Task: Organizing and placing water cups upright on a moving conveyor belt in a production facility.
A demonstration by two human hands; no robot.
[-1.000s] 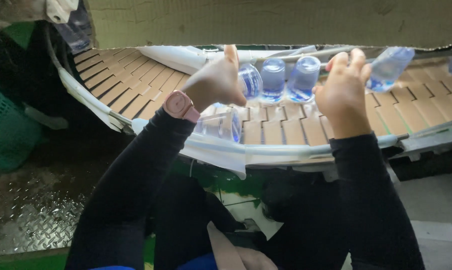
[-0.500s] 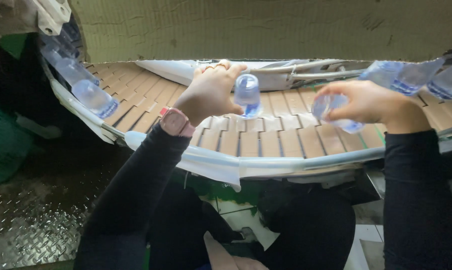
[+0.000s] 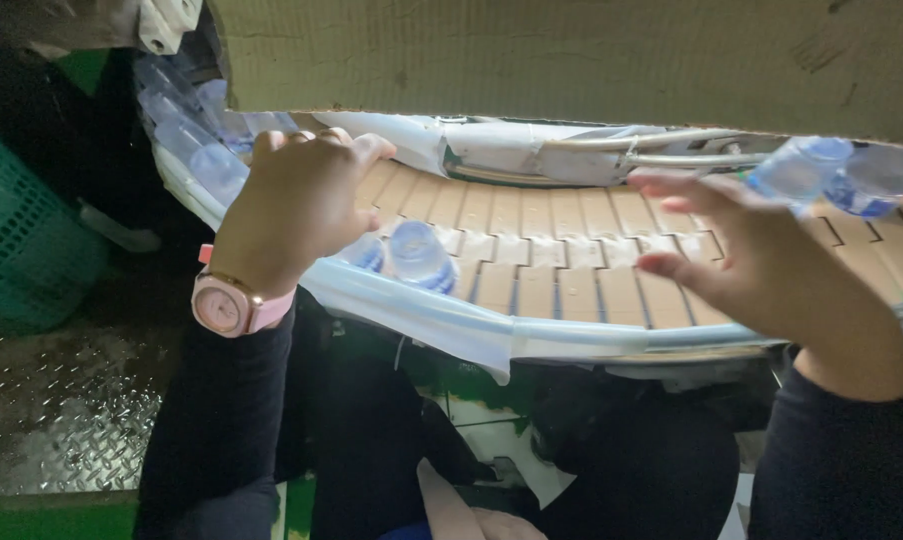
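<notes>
My left hand [image 3: 296, 205], with a pink wristwatch [image 3: 221, 305], hangs over the near left part of a tan slatted conveyor belt [image 3: 571, 260], its back to me and fingers bent. Two clear plastic bottles with blue labels stand at its right edge: one [image 3: 421, 255] in plain sight, the other [image 3: 368, 255] half hidden behind the palm. My right hand [image 3: 761, 270] hovers above the belt's right side, fingers spread, holding nothing. Just beyond its fingertips lie two more clear bottles [image 3: 801, 168].
A pale plastic guide rail [image 3: 491, 335] edges the belt's near side. Several bottles [image 3: 196, 150] queue at the far left bend. A beige panel [image 3: 571, 55] overhangs the belt. A green mesh crate [image 3: 21, 230] and a wet checker-plate floor [image 3: 61, 420] lie to the left.
My right hand has let go of the bottle it held and spread its fingers. My left hand moved left and nearer, and two bottles now stand beside it.
</notes>
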